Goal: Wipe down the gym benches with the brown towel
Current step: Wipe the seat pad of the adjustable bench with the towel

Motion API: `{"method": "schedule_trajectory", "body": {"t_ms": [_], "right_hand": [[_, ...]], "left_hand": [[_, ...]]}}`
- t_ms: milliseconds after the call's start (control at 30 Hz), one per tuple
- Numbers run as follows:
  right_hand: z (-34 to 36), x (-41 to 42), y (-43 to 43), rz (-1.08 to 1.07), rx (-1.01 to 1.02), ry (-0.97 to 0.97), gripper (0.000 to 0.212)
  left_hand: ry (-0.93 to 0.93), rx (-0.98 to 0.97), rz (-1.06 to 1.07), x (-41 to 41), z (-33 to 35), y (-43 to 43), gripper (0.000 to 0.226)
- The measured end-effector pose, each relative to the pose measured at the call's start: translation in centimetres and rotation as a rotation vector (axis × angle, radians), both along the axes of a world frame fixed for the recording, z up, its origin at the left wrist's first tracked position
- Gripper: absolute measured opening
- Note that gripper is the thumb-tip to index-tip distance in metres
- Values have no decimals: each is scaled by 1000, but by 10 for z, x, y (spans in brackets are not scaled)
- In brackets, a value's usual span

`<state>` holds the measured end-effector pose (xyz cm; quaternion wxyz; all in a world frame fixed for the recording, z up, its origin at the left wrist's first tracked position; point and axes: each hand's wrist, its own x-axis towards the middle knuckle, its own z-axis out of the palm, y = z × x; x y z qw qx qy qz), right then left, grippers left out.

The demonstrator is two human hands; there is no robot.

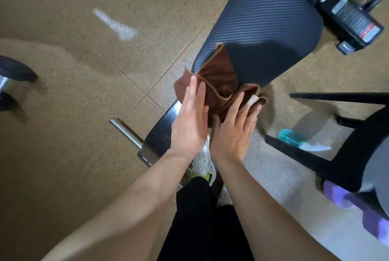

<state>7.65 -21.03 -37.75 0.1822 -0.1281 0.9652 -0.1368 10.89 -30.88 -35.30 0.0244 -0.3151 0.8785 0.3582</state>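
Towel (219,75), brown and bunched into folds, lies over the near, narrow end of the dark ribbed counter (263,18), one corner laid up on the pad and the rest spilling past its edge. The left hand (189,117) rests flat on the cloth's left side with its fingers straight and close together. The right hand (233,130) presses the lower right part, fingers stretched out and slightly spread, a white label (253,99) showing beside them. Below the hands are a white shoe (204,166) and black trousers (195,208). A chrome peg (126,132) sticks out from the frame on the left. A teal spray bottle (294,136) lies on the speckled tan floor (63,71) to the right.
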Motion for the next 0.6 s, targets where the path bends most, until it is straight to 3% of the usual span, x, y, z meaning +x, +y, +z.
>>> {"method": "schedule_trajectory", "body": {"t_ms": [133, 233, 333, 467, 600], "right_hand": [[-2, -20, 12, 301, 138, 194, 77], [-2, -38, 4, 580, 198, 280, 83], [-2, -60, -16, 762, 227, 311, 76], [4, -77, -67, 779, 186, 226, 64], [4, -86, -98, 709, 121, 248, 72]], "left_hand": [[183, 151, 291, -31, 2, 12, 51], [198, 152, 446, -47, -7, 8, 46], [205, 242, 540, -58, -11, -12, 38], [179, 412, 522, -78, -13, -65, 24], [83, 661, 486, -95, -14, -105, 18]]}}
